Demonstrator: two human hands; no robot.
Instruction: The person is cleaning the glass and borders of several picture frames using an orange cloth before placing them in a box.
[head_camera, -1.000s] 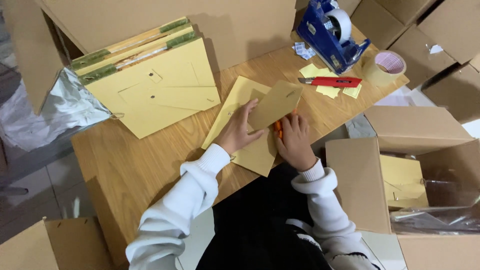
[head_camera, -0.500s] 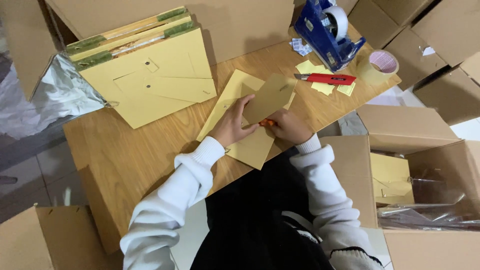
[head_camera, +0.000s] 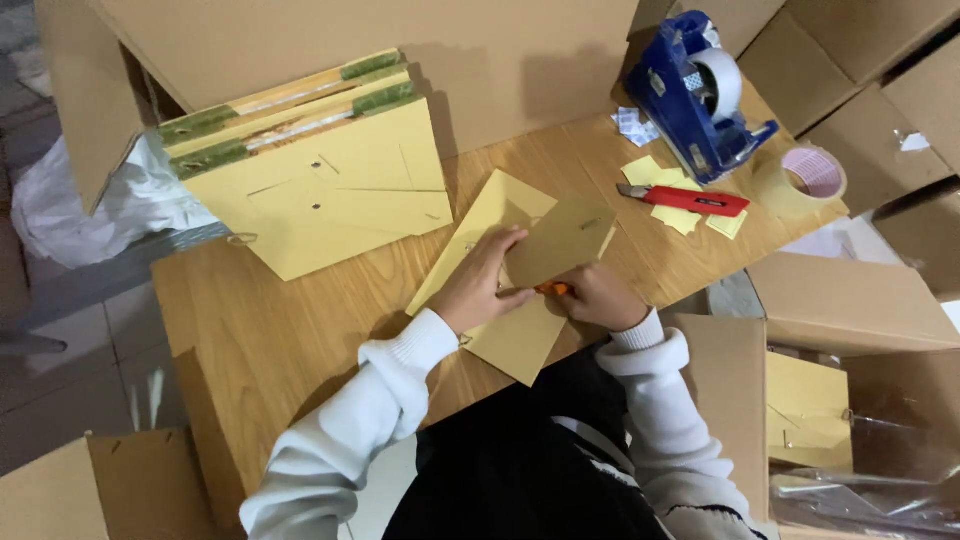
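Observation:
A flat yellow paper envelope (head_camera: 520, 335) lies on the wooden table (head_camera: 290, 330) in front of me, with its flap (head_camera: 560, 240) raised. My left hand (head_camera: 480, 285) presses on the envelope and touches the flap's lower edge. My right hand (head_camera: 595, 298) is closed around a small orange tool (head_camera: 552, 289), whose tip pokes out toward my left fingers at the flap's base. Most of that tool is hidden inside the fist.
A stack of yellow envelopes (head_camera: 320, 190) lies at the back left. A blue tape dispenser (head_camera: 695, 95), a red utility knife (head_camera: 685, 200), yellow paper scraps (head_camera: 655, 172) and a tape roll (head_camera: 805, 178) sit back right. Cardboard boxes (head_camera: 800, 400) crowd the right side.
The view has shifted and my hands have drawn slightly closer together at the flap's base. The orange tool now shows more clearly between them.

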